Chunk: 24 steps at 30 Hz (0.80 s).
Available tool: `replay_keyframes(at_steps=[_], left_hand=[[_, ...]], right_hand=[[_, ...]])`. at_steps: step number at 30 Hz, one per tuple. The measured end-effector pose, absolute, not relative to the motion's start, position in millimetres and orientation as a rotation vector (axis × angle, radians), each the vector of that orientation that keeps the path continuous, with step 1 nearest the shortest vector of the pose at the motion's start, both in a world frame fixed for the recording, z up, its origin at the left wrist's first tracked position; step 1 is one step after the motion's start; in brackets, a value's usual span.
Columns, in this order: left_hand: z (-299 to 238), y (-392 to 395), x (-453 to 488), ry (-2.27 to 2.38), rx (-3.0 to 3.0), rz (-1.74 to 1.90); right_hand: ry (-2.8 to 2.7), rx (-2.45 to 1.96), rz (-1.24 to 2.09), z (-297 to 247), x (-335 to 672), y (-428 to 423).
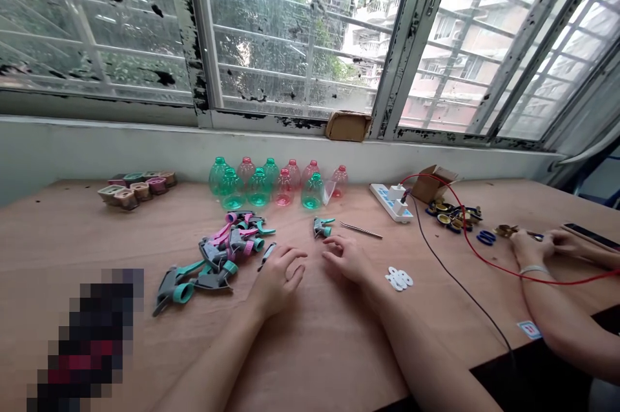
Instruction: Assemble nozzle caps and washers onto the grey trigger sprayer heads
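The left hand [278, 279] and right hand [347, 259] rest empty on the bare wooden table [314, 347], fingers loosely curled; a grey-and-teal plastic trigger sprayer head [322, 227] lies just ahead, and a careless sweep could scatter the loose pink-and-teal plastic sprayer heads [232, 250] beside the left hand

Paint-chipped barred windows [290, 31] rise above a white wall [121, 147] and plywood table [72, 237], apparently facing pale apartment blocks [450, 57].

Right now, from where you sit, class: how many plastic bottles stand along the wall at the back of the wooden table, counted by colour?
Translucent green plastic bottles: 5
Translucent pink plastic bottles: 5
Total: 10
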<state>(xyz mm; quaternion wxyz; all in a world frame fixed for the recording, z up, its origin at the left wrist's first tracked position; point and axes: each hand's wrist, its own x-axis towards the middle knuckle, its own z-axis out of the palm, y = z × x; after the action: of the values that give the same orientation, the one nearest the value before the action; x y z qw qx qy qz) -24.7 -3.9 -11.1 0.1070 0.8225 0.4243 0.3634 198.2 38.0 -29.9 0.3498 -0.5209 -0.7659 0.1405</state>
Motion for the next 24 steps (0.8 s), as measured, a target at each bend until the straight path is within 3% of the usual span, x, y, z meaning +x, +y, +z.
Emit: replay_keyframes(at_steps=[10, 17, 24], left_hand=[[-6, 1, -25, 1.506, 2.408, 0.916], [-14, 2, -28, 1.514, 2.437, 0.843], [-10, 1, -29, 1.355, 2.527, 0.78]], right_hand=[[-2.024, -2.067, 0.54, 4, 333, -7], [-1.974, -2.0, 0.874, -6, 338, -17], [-1.932, -1.967, 0.903, -11, 338, -14]])
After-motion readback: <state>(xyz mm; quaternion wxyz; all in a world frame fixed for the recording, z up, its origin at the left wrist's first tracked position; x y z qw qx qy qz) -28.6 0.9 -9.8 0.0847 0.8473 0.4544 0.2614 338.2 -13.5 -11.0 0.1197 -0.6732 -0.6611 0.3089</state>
